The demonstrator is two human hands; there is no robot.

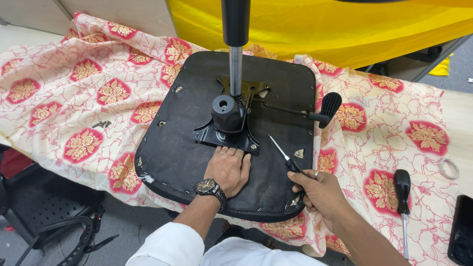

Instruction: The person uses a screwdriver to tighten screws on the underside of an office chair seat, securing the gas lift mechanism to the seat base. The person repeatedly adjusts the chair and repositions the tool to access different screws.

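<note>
An upturned black chair seat (187, 148) lies on a table covered with a floral cloth (79, 98). A black metal mechanism plate (231, 133) with a round knob, a chrome gas cylinder (236, 69) and a side lever (325, 111) is mounted on the seat. My left hand (227, 170), wearing a wristwatch, rests flat on the seat with its fingertips at the plate's near edge. My right hand (315, 189) grips a screwdriver (283, 153) by its handle, the shaft pointing up-left toward the plate's near right corner.
A second black-handled screwdriver (403, 207) lies on the cloth at right, near a metal ring (448, 168) and a dark flat object (462, 231) at the edge. Small screws (102, 124) lie on the cloth at left. Yellow fabric (320, 29) hangs behind. Black chair parts (54, 221) sit on the floor at left.
</note>
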